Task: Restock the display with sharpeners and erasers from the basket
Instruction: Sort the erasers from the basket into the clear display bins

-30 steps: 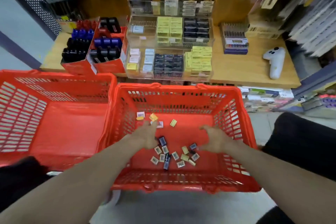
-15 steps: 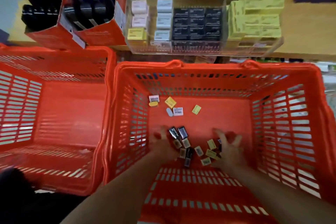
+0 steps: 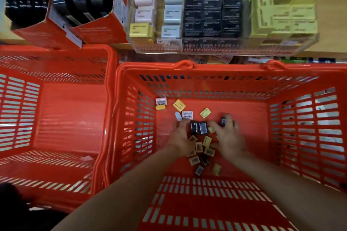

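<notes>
The left hand (image 3: 181,136) has its fingers (image 3: 185,124) curled round two small black packets (image 3: 199,128) with barcode stickers, held against the palm. The right hand (image 3: 228,137) reaches down beside it, fingers (image 3: 230,120) bent over another small black packet (image 3: 223,121); motion blur there makes it hard to say how firmly it is gripped. Both hands are low inside the right-hand orange basket (image 3: 225,73), over its floor.

Just below and between the wrists lies a loose heap of little packets (image 3: 201,153), tan, yellow and black, most showing barcodes, some overlapping. Further away on the basket floor, near the far left corner, sit a few stragglers well apart from the heap: a white labelled packet (image 3: 161,101), a yellow oval eraser (image 3: 160,107) touching its near edge, a yellow square packet (image 3: 179,105), a pale blue oval eraser (image 3: 178,116) beside another white labelled packet (image 3: 187,114), and a yellow-green packet (image 3: 205,113).

The basket's tall slatted walls close in on every side of the hands. To the left, pressed against it, stands a second orange basket (image 3: 56,56).

Beyond the far rims, on the wooden bench (image 3: 330,24), is the clear display (image 3: 221,48) with its compartments: pink, white and yellow boxes at the left, black boxes (image 3: 212,17) in the middle, yellow-green boxes (image 3: 285,11) at the right. Left of it stand orange cardboard cartons (image 3: 90,30) holding dark and blue items too blurred to name.
</notes>
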